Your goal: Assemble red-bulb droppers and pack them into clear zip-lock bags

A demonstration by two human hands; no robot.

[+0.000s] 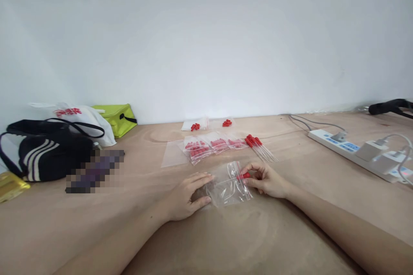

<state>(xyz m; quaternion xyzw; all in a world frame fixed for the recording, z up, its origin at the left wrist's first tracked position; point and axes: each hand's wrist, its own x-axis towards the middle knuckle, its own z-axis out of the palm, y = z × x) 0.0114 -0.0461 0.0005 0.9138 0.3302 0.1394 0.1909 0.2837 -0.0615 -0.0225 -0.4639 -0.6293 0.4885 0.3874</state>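
Observation:
A clear zip bag (227, 191) with a red line along its right edge lies flat in front of me. At its left end, the thumb and fingers of my left hand (189, 195) grip the plastic. My right hand (263, 179) pinches the red rubber bulb of a dropper (244, 175) at the red-lined opening; the thin tube seems to run leftward into the bag, but glare makes this hard to see. Behind my right hand lies a bunch of droppers (258, 146) with red bulbs and slender clear tubes.
Small zip bags of red bulbs (197, 149) overlap beyond my hands, beside an empty flat bag (174, 154). Two loose piles of red bulbs (195, 127) lie farther back. A power strip (348, 150) is at right; a black bag (48, 150) and green bag (118, 118) are at left.

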